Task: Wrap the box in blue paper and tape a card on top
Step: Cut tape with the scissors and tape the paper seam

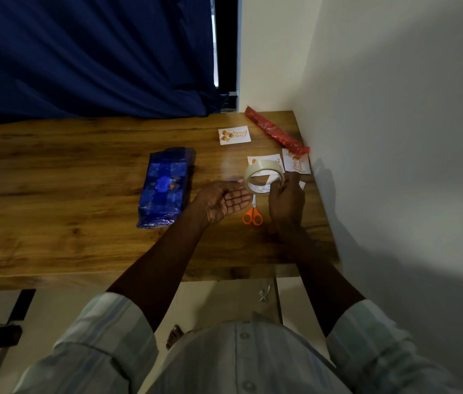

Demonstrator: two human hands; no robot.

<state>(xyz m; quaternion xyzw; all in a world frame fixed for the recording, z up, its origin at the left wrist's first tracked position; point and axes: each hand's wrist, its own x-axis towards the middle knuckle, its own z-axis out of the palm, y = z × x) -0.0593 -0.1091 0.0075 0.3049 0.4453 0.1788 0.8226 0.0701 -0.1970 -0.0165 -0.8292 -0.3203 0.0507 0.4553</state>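
Note:
A box wrapped in shiny blue paper (165, 187) lies on the wooden table (68, 194), left of my hands. My right hand (285, 204) grips a roll of clear tape (264, 176) and holds it above the table. My left hand (223, 201) is palm up with relaxed fingers, its fingertips near the roll's left edge. White cards with orange print lie nearby: one at the back (234, 135), one behind the roll (261, 162), one by the wall (297, 164).
Orange-handled scissors (253, 214) lie between my hands. A red roll of paper (275, 130) rests diagonally at the back right against the white wall (395, 137). A dark blue curtain (88, 58) hangs behind the table.

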